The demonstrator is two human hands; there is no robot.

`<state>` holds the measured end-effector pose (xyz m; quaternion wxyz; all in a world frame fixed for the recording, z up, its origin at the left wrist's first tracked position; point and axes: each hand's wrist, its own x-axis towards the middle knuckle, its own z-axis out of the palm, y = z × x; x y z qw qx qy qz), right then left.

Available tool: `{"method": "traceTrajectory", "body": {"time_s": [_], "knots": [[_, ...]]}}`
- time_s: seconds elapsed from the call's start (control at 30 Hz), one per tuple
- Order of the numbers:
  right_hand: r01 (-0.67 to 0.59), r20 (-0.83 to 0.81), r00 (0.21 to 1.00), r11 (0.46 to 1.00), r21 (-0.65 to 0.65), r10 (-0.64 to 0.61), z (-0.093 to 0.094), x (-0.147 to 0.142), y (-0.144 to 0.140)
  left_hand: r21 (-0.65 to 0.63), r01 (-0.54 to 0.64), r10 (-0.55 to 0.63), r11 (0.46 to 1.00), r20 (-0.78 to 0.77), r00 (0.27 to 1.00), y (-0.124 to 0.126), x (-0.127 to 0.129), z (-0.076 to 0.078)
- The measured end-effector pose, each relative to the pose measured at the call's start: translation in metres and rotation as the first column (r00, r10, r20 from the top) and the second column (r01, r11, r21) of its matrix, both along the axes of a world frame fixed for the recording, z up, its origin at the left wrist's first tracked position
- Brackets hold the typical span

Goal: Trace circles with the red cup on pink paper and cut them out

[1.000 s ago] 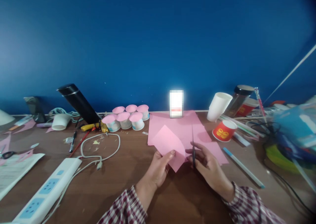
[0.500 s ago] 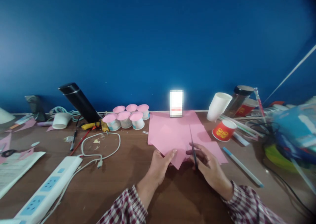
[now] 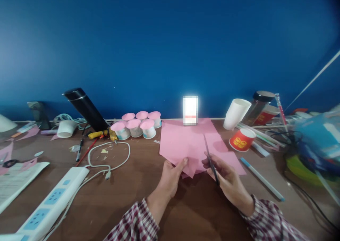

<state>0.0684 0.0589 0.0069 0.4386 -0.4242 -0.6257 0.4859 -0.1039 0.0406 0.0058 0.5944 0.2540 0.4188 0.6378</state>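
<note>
You are pinching the near edge of the pink paper (image 3: 191, 147) w/ your left hand (image 3: 170, 179), thumb on top and fingers under, so that grip is closed on the sheet. Your right hand (image 3: 225, 177) is gripping the scissors (image 3: 210, 159), fingers wrapped round the handles; blades are showing as one thin dark line pointing toward 11 o'clock, so they are reading as narrow or closed, though I cannot tell for certain. The paper is lying mostly flat on the table (image 3: 127, 195), at 12 o'clock from your left hand and about 10 o'clock from your right, w/ the blades lying over its right part. Whether the tips are biting into an edge I cannot tell. Progress, as a judgement: six small cups w/ pink tops (image 3: 138, 124) are sitting at approx. 10 o'clock from the sheet, looking like finished items, and yellowish scraps are lying inside the loop of white cable (image 3: 111, 159). On the sheet in hand no cut line is showing, so cutting here is looking barely begun or not begun. A red paper cup (image 3: 242, 140) is sitting at 2 o'clock, near the paper's right edge; a blue-tipped pen (image 3: 261, 179) is lying at 3 o'clock from your right hand.
</note>
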Motion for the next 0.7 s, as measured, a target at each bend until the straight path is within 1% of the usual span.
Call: {"method": "traceTrajectory", "body": {"time_s": [0.07,0.2,0.33,0.47,0.7], "knots": [[-0.011,0.022,1.000,1.000,0.007,0.011,0.002,0.000,-0.001,-0.024,-0.037,0.038,0.999,0.042,0.998,0.001,0.000,0.001],[-0.060,-0.010,0.998,0.998,-0.027,0.060,0.004,-0.003,-0.005,-0.106,-0.107,0.116,0.989,0.085,0.990,0.002,-0.001,0.003],[-0.114,-0.015,0.993,0.989,-0.091,0.113,0.004,-0.008,-0.009,-0.119,-0.157,0.169,0.980,0.099,0.981,0.002,-0.001,0.004],[-0.150,-0.006,0.989,0.981,-0.122,0.150,0.000,-0.011,-0.012,-0.085,-0.178,0.185,0.980,0.091,0.979,0.001,0.001,0.003],[-0.148,0.008,0.989,0.983,-0.110,0.150,-0.001,-0.012,-0.009,-0.073,-0.137,0.143,0.988,0.082,0.986,0.001,0.002,-0.001]]}}
